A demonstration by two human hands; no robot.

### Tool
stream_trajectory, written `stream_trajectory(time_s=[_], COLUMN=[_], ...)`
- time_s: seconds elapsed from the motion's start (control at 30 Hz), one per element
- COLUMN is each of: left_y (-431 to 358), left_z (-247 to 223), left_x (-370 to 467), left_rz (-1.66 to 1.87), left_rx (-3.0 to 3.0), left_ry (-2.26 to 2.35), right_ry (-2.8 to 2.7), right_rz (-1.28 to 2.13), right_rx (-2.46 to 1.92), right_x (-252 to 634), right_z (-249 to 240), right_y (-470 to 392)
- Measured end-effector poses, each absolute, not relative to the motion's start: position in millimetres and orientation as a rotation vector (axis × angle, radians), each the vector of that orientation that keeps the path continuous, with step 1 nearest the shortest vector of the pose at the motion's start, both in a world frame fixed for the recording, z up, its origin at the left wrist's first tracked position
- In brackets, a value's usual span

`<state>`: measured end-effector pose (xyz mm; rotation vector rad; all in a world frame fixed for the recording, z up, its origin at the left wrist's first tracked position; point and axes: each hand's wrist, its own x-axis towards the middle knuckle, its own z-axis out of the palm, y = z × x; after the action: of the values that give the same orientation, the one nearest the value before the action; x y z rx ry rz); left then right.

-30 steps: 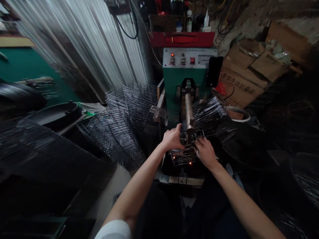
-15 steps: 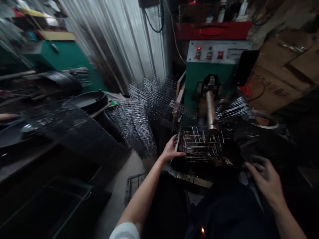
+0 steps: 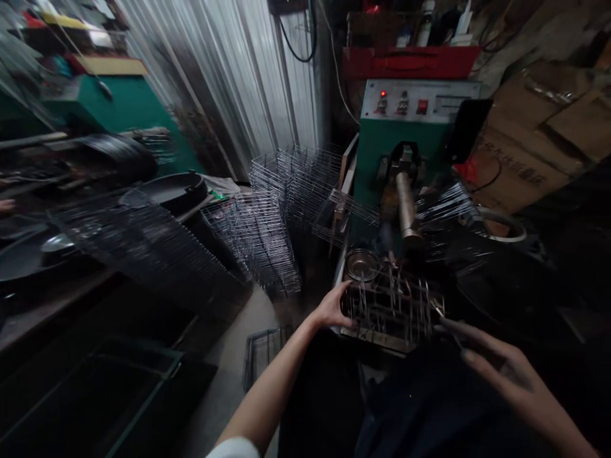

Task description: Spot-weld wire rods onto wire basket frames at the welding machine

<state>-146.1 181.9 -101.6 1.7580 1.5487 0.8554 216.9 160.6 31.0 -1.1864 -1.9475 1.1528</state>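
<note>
A small wire basket (image 3: 394, 315), blurred by motion, is in front of the green machine (image 3: 372, 143), below its copper-coloured rod (image 3: 407, 207). My left hand (image 3: 333, 308) grips the basket's left side between thumb and fingers. At the basket's right side is my right hand (image 3: 496, 359), with its fingers round a thin metal tool that looks like pliers or tweezers; its tip (image 3: 436, 308) is by the basket's right edge. Behind the basket's left part sits a round metal dish (image 3: 363, 264).
Stacked wire baskets (image 3: 260, 235) stand left of the machine. Farther left are a black round pan (image 3: 165, 191) and a second green machine (image 3: 126, 108). Cardboard boxes (image 3: 534, 146) are at the right. At the far left edge another person's hand (image 3: 6, 206) shows.
The basket has come down and toward me, away from the rod, with my left hand on it. My right hand has moved left, bringing the tool to the basket's edge. The round dish now shows fully.
</note>
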Motion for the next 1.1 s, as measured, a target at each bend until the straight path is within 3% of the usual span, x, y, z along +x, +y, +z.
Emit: stream_trajectory(time_s=[0.2,0.43,0.53,0.7,1.1], left_y=[163.5,186.3,192.7,195.0,199.2], left_z=[-52.0,-10.2,-5.3,-3.3,-5.0], left_x=[-100.5,-59.3,-58.1,-55.8,-56.3], left_rz=[0.560,0.422,0.445,0.546,0.635], left_rx=[2.051,2.214,2.183,2.129,2.135], left_ry=[1.641,1.836,1.893,1.965,1.969], right_ry=[-2.397,-2.658,-2.651,-2.628,-2.483], right_rz=[1.001,0.209,0.036,-0.072,0.170], right_rx=[-0.816,-0.824,-0.828,-0.803,-0.735], right_x=[161.3,152.2,154.4,153.9,160.3], right_z=[20.9,-28.9,-33.3,-37.6,-38.1], right_y=[168.0,204.2,214.7,217.2,222.8])
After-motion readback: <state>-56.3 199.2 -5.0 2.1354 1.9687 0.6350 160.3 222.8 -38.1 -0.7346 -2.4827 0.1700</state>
